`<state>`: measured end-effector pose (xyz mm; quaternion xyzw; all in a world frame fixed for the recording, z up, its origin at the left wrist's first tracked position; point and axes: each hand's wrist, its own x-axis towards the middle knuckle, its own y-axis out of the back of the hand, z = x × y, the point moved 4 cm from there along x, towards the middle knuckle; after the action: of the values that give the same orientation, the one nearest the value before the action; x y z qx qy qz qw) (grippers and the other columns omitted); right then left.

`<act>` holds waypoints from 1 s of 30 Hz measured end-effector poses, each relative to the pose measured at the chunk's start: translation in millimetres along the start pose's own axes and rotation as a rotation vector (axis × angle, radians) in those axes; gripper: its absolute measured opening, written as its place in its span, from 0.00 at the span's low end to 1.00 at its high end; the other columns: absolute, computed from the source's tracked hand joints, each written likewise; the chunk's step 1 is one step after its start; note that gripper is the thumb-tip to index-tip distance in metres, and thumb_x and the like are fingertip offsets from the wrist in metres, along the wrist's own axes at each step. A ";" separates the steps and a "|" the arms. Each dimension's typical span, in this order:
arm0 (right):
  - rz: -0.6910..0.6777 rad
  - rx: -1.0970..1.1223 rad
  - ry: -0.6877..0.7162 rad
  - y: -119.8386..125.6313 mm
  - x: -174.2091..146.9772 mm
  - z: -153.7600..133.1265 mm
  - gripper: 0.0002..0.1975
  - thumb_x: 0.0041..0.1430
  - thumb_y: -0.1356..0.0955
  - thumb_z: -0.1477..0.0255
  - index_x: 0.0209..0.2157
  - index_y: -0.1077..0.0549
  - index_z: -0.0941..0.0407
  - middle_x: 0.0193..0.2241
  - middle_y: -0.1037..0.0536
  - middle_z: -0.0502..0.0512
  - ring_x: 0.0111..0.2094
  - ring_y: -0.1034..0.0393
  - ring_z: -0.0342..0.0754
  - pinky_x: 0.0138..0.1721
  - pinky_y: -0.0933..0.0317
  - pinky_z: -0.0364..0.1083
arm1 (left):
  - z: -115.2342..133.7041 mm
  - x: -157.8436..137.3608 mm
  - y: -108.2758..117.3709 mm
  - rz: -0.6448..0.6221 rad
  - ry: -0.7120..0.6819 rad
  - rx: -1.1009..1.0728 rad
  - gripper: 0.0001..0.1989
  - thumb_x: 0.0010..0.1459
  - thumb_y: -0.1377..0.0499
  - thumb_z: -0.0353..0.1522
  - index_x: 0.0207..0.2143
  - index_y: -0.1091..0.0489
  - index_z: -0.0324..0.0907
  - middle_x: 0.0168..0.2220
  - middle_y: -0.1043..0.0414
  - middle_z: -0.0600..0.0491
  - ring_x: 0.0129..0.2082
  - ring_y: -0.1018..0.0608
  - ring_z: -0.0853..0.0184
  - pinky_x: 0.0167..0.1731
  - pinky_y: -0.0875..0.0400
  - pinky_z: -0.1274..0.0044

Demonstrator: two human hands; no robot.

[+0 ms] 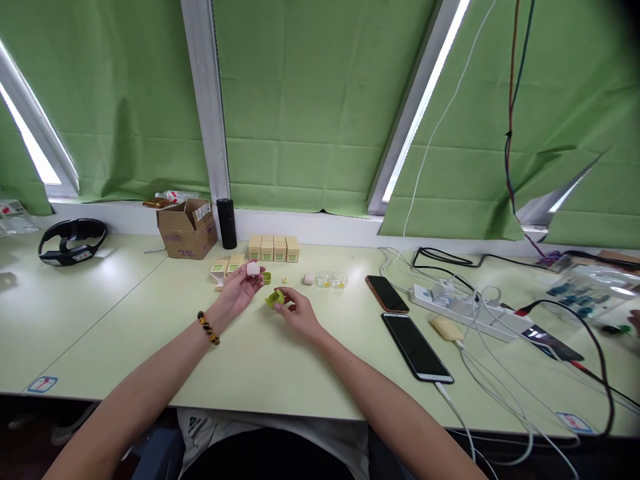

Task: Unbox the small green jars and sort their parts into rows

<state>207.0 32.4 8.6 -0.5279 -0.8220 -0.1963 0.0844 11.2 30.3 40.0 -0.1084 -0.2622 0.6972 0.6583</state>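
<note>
My left hand (239, 288), a beaded bracelet on its wrist, is closed around a small pale pink rounded block (253, 269). In the fingertips of my right hand (299, 313) is a small green hollow piece (275, 299), tilted, just right of my left hand. A second green piece (267, 277) lies on the table past my left fingertips. Further right are a tiny yellowish piece (285, 280), another pale pink block (308, 279) and clear round cups (332, 281) with yellow bits inside. Open small cartons (220, 268) stand partly behind my left hand.
Several closed small boxes (274, 249) line up at the back beside a black cylinder (227, 224) and a cardboard box (187, 230). A headset (73, 241) sits far left. Two phones (417, 348), a power strip (465, 312) and tangled cables occupy the right. Another person's hand (635, 321) shows at the right edge.
</note>
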 end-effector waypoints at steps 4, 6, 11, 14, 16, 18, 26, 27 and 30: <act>-0.111 0.041 0.026 -10.4 -8.2 -9.2 0.21 0.56 0.26 0.64 0.51 0.24 0.54 0.45 0.20 0.56 0.41 0.29 0.48 0.38 0.34 0.45 | 7.2 19.2 -4.0 0.005 -0.117 0.178 0.22 0.62 0.33 0.41 0.54 0.29 0.40 0.49 0.22 0.43 0.44 0.19 0.63 0.49 0.22 0.65; -0.159 0.051 0.036 -14.1 -11.7 -12.3 0.20 0.56 0.26 0.65 0.50 0.24 0.54 0.44 0.21 0.56 0.41 0.30 0.48 0.39 0.34 0.46 | 9.2 29.7 -12.0 -0.004 -0.177 0.414 0.26 0.57 0.30 0.41 0.54 0.28 0.39 0.50 0.22 0.43 0.46 0.20 0.61 0.51 0.23 0.64; -0.270 0.101 0.014 -15.8 -12.7 -10.4 0.21 0.54 0.25 0.65 0.50 0.24 0.55 0.40 0.22 0.54 0.35 0.31 0.45 0.37 0.35 0.45 | -4.7 55.4 -44.4 -0.144 -0.327 1.125 0.17 0.57 0.33 0.34 0.49 0.23 0.40 0.51 0.22 0.44 0.48 0.21 0.57 0.53 0.26 0.64; -0.332 0.163 -0.015 -13.7 -9.7 -5.3 0.22 0.52 0.25 0.65 0.49 0.24 0.56 0.39 0.23 0.53 0.32 0.32 0.43 0.35 0.35 0.44 | -28.0 70.6 -61.2 -0.288 -0.357 1.403 0.15 0.58 0.36 0.31 0.49 0.23 0.40 0.49 0.23 0.44 0.49 0.22 0.56 0.53 0.28 0.65; -0.361 0.201 -0.030 -12.2 -7.6 -1.9 0.23 0.51 0.24 0.64 0.49 0.23 0.56 0.38 0.23 0.53 0.32 0.32 0.44 0.35 0.34 0.44 | -43.1 79.8 -67.9 -0.339 -0.344 1.453 0.13 0.57 0.36 0.30 0.46 0.22 0.40 0.48 0.23 0.44 0.50 0.23 0.55 0.53 0.28 0.65; -0.376 0.223 -0.040 -10.9 -6.1 1.1 0.24 0.50 0.23 0.63 0.48 0.23 0.55 0.37 0.23 0.53 0.33 0.31 0.46 0.34 0.33 0.45 | -55.4 86.9 -72.5 -0.370 -0.325 1.490 0.12 0.57 0.36 0.30 0.44 0.22 0.39 0.47 0.23 0.43 0.49 0.23 0.54 0.52 0.29 0.65; -0.511 0.346 -0.077 -5.0 0.9 4.3 0.23 0.48 0.22 0.62 0.45 0.21 0.56 0.35 0.23 0.53 0.35 0.31 0.47 0.35 0.33 0.45 | -73.2 96.5 -77.8 -0.426 -0.258 1.585 0.09 0.55 0.35 0.32 0.39 0.21 0.38 0.44 0.21 0.43 0.44 0.22 0.56 0.45 0.30 0.69; -0.531 0.358 -0.084 -4.0 2.1 3.8 0.23 0.47 0.22 0.61 0.44 0.21 0.56 0.35 0.23 0.53 0.35 0.31 0.47 0.35 0.34 0.45 | -74.0 96.6 -77.2 -0.429 -0.255 1.588 0.08 0.55 0.35 0.32 0.38 0.21 0.39 0.43 0.21 0.43 0.43 0.22 0.56 0.44 0.30 0.69; -0.562 0.389 -0.108 -1.3 4.7 2.6 0.23 0.47 0.21 0.61 0.42 0.21 0.57 0.35 0.22 0.53 0.33 0.32 0.45 0.34 0.34 0.44 | -76.1 97.2 -75.0 -0.427 -0.252 1.592 0.08 0.54 0.34 0.33 0.37 0.21 0.39 0.43 0.21 0.44 0.43 0.22 0.56 0.43 0.31 0.69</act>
<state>204.0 37.0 7.6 -0.2644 -0.9606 -0.0235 0.0824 102.8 141.7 33.2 0.5205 0.2224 0.5411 0.6219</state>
